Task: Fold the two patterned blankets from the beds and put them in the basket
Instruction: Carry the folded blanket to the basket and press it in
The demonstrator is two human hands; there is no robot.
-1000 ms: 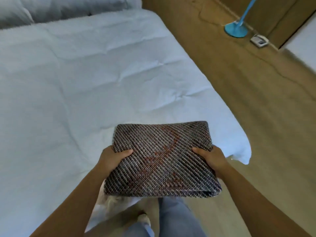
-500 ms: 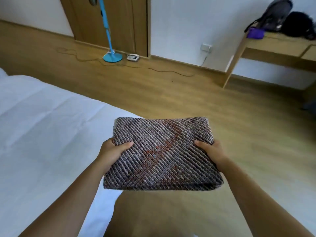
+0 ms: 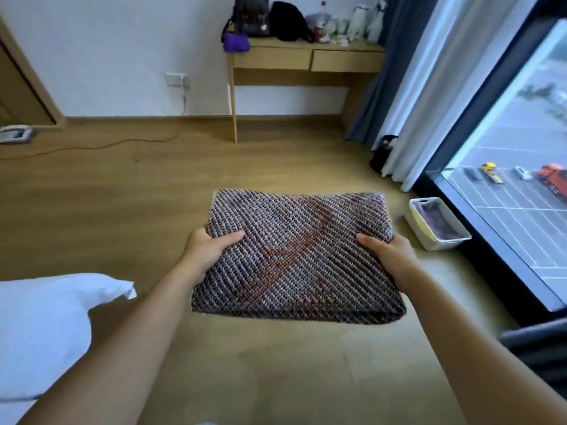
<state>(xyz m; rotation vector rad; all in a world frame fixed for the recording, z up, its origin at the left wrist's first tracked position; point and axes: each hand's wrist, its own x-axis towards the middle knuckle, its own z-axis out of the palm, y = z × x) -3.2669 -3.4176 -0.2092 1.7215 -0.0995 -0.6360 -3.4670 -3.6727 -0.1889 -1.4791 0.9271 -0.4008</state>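
A folded patterned blanket, grey weave with a rust-red motif, hangs in the air above the wooden floor in front of me. My left hand grips its left edge, thumb on top. My right hand grips its right edge the same way. A white basket stands on the floor to the right, by the window, just beyond the blanket's right corner. Something dark and patterned lies inside it; I cannot tell what it is.
The white bed corner is at lower left. A wooden desk with bags stands against the far wall. Curtains and a floor-length window run along the right. A cable trails over the floor at left.
The view has swung right, away from the bed, toward the desk and window. The basket has come into sight. Both hands hold the blanket as before.
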